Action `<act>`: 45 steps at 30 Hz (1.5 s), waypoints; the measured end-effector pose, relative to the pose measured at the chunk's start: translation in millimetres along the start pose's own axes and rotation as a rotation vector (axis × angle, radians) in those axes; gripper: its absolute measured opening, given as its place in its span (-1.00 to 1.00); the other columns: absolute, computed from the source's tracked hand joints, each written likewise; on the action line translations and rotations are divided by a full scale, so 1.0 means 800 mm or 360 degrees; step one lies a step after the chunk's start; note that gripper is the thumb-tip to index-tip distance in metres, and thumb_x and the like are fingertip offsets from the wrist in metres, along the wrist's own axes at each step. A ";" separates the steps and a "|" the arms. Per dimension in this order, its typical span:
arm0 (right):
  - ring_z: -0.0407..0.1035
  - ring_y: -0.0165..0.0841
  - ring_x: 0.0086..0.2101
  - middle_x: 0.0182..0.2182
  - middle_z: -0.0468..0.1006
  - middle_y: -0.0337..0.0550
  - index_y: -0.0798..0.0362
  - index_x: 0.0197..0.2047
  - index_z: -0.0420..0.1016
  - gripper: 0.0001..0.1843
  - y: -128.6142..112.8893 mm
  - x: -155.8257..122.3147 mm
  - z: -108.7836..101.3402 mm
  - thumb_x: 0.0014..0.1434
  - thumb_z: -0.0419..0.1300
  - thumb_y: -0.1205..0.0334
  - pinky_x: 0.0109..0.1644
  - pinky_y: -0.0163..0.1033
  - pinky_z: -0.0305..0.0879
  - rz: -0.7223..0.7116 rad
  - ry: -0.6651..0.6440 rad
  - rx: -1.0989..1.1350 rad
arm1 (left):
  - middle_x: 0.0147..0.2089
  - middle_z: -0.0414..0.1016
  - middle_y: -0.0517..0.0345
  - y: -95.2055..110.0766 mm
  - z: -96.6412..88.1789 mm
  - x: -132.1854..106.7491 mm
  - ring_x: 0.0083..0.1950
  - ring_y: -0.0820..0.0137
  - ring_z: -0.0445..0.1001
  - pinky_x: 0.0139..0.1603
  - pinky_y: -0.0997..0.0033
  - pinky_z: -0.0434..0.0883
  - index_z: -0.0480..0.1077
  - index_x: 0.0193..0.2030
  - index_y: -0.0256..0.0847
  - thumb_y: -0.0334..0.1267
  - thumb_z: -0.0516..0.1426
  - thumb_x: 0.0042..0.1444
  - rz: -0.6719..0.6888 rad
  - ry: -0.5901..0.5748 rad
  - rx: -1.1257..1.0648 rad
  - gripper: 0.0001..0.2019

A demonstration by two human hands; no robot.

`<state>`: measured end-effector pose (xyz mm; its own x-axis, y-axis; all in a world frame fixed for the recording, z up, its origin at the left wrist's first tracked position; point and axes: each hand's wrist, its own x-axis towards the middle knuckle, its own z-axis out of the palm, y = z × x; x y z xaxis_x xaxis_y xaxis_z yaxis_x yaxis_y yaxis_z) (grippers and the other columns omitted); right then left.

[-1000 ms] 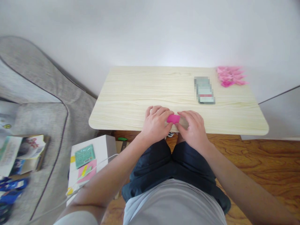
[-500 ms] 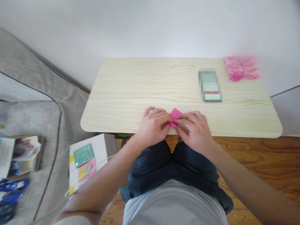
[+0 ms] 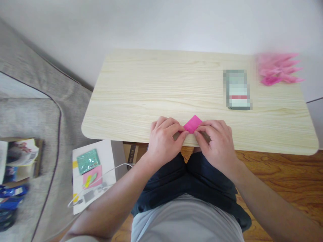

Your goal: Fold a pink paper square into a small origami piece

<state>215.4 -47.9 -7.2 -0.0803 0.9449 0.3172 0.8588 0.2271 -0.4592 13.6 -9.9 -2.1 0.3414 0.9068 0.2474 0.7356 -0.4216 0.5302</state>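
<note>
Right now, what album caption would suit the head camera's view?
Left hand and right hand pinch bright pink paper near the front edge of a pale wooden table.

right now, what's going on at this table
A person's left hand and right hand pinch a small bright pink paper-like piece at its near side, close to the front of a pale wood-grain table. Farther back lies a pixelated grey-green rectangular object, with a blurry cluster of pointed pink pieces by the table's far right corner.
</note>
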 end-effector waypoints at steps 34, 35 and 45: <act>0.44 -0.08 0.01 -0.01 0.60 -0.10 -0.12 0.12 0.53 -0.70 0.003 0.011 -0.003 0.32 0.29 0.23 0.11 0.09 0.30 0.0117 -0.0144 0.0065 | -0.10 0.53 0.12 -0.002 -0.002 0.004 0.00 0.19 0.36 -0.03 0.10 0.20 0.65 0.01 0.22 -0.17 0.18 0.41 -0.0050 -0.0083 0.0106 -0.78; 0.44 -0.08 0.02 0.00 0.60 -0.10 -0.13 0.14 0.54 -0.67 0.006 0.011 -0.004 0.32 0.28 0.25 0.12 0.09 0.31 0.0096 -0.0138 0.0095 | -0.09 0.52 0.11 -0.004 -0.003 0.003 0.00 0.19 0.35 -0.04 0.09 0.20 0.65 0.02 0.23 -0.20 0.17 0.41 -0.0024 -0.0088 0.0117 -0.76; 0.36 0.03 0.20 0.21 0.56 -0.10 -0.14 0.34 0.44 -0.39 0.034 0.004 -0.038 0.24 0.31 0.32 0.31 0.25 0.23 -0.0305 -0.0342 0.0069 | 0.04 0.55 0.19 -0.026 -0.010 0.017 0.12 0.23 0.36 0.16 0.05 0.20 0.67 -0.04 0.21 -0.50 0.13 0.31 0.0424 -0.0286 -0.0050 -0.57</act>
<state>253.6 -46.1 6.6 -0.3484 0.9110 0.2206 0.7956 0.4119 -0.4443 -1.7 11.0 -3.5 0.6197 0.7488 0.2352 0.5888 -0.6417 0.4915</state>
